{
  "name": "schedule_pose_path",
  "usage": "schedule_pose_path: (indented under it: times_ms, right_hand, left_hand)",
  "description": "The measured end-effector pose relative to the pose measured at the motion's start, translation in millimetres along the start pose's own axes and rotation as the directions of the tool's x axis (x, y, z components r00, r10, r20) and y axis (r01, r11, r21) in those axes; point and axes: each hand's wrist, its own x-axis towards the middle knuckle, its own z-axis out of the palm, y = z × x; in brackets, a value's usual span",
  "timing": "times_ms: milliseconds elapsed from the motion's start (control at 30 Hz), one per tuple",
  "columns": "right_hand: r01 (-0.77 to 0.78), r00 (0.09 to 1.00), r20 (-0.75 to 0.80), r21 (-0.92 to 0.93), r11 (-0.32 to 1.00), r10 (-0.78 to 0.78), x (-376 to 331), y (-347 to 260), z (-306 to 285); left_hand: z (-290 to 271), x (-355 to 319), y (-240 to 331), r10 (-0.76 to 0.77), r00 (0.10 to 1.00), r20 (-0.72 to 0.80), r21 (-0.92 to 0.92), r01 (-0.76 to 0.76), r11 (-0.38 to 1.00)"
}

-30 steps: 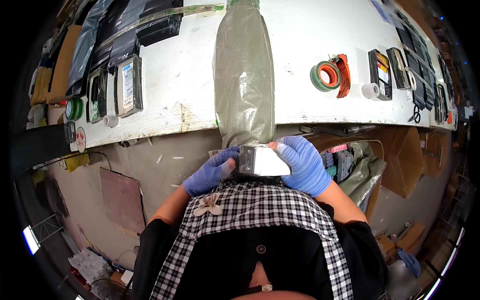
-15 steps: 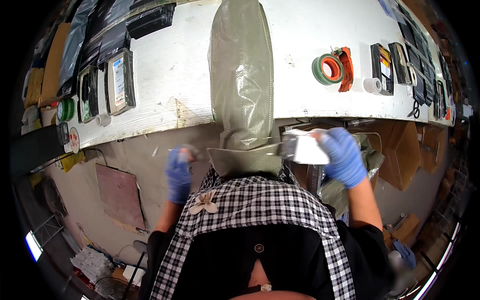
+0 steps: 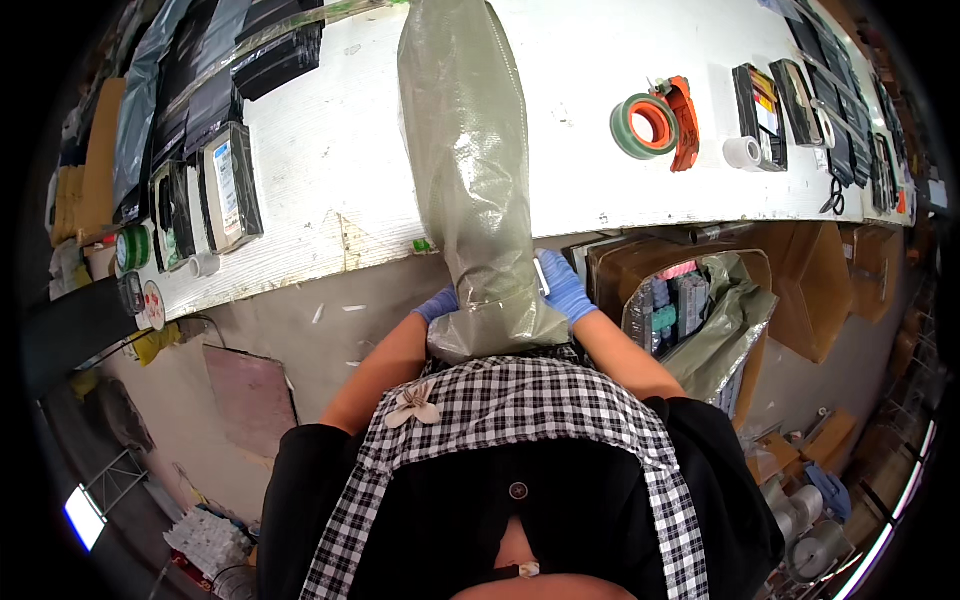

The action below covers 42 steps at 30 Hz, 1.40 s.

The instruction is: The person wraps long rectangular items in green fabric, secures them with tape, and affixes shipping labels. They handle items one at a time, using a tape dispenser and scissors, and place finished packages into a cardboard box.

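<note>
A long olive-green woven plastic sack [image 3: 465, 150] lies lengthwise on the white table and hangs over its front edge, its near end at my apron. At the left side of this end is my left hand [image 3: 437, 305] in a blue glove, with its fingers hidden by the sack. My right hand [image 3: 568, 287], also gloved, is closed at the opposite side. A narrow white edge [image 3: 542, 277] shows between that hand and the sack; it belongs to a small flat white item, mostly hidden.
An open cardboard box [image 3: 625, 262] with several grey bundles and a green sack stands below the table at right. A tape dispenser [image 3: 684, 125] with green tape, black scissors [image 3: 833, 196] and dark packages [image 3: 768, 118] lie on the table. More wrapped packages [image 3: 230, 185] sit at left.
Both hands have come inward from either side to the sack's near end. The right brought the white item along. The sack's near end now bulges and its flap no longer stands up.
</note>
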Motion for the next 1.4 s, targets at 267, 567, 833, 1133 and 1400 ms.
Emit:
schedule_pose_path:
  times_ms: [267, 567, 833, 1133, 1400]
  right_hand:
    - [-0.274, 0.961, -0.002, 0.149, 0.95, 0.277, -16, 3, 28]
    - [-0.6, 0.601, 0.516, 0.796, -0.082, 0.61, 7, 13, 64]
    - [0.207, 0.713, 0.1, 0.915, -0.345, 0.694, 28, -63, 39]
    - [0.26, 0.217, -0.075, 0.966, 0.017, 0.973, 40, -155, 117]
    - [0.275, 0.456, -0.498, 0.867, 0.415, 0.738, 36, -358, -68]
  left_hand:
    - [-52, -152, 20, 0.262, 0.955, 0.139, 0.547, -0.295, 0.784]
    - [-26, -132, 70, 0.818, 0.19, 0.543, 0.795, -0.43, -0.428]
    - [39, -98, 163, 0.005, -0.078, 0.997, -0.041, -0.569, -0.821]
    - [108, -112, 170, -0.079, 0.107, 0.991, 0.001, -0.597, -0.802]
    - [93, -94, 178, -0.074, 0.01, 0.997, -0.055, -0.569, -0.82]
